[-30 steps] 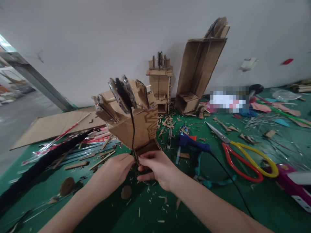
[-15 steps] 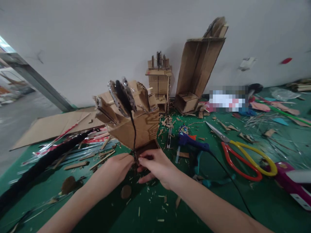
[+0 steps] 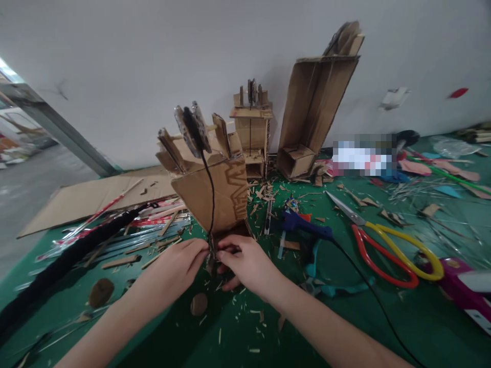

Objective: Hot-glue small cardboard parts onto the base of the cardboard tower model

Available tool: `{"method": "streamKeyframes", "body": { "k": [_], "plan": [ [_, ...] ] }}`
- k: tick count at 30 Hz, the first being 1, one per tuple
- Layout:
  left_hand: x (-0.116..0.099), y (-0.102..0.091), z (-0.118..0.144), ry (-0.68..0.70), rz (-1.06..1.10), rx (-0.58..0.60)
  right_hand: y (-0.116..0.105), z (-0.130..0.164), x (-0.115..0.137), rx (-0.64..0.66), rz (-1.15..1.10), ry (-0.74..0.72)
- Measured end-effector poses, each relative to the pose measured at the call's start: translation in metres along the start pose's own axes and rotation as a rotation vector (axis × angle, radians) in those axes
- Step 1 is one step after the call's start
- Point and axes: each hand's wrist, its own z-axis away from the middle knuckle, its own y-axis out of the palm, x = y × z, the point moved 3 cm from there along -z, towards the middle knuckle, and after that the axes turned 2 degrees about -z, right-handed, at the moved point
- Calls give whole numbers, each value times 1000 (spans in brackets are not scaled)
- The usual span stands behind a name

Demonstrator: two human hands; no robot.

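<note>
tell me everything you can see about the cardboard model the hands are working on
The cardboard model is a brown corrugated tower, wide at the top and narrowing to a small box-like base. It stands tilted on the green table. Several thin discs and cardboard fins stick up from its top, on what looks like a wooden stick. A black cord runs from the discs down its front to the base, where the left hand and right hand pinch at it.

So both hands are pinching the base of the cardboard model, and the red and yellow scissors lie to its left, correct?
Not quite. The head view shows the scissors lying to the right of the cardboard model, beyond the blue glue gun. The rest holds: the left hand and right hand both pinch at its base.
</note>
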Motion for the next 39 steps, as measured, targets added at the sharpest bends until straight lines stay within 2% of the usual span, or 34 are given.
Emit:
{"method": "streamKeyframes", "body": {
  "k": [6, 14, 18, 22, 27, 31, 39],
  "plan": [
    [2, 4, 1, -1, 7, 1, 1, 0, -2, 32, 4, 4],
    [5, -1, 3, -123, 17, 31, 5, -7, -3, -35, -25, -50],
    [4, -2, 2, -50, 31, 42, 8, -11, -1, -81, -45, -86],
    [4, -2, -3, -9, 86, 9, 9, -11, 1, -35, -23, -171],
    [8, 1, -6, 4, 50, 18, 8, -12, 0, 26, 84, -227],
    [11, 1, -7, 38, 24, 51, 7, -13, -4, 31, 109, -217],
    [6, -5, -8, 100, 29, 107, 9, -4, -4, 110, 10, -141]
  ]
}}
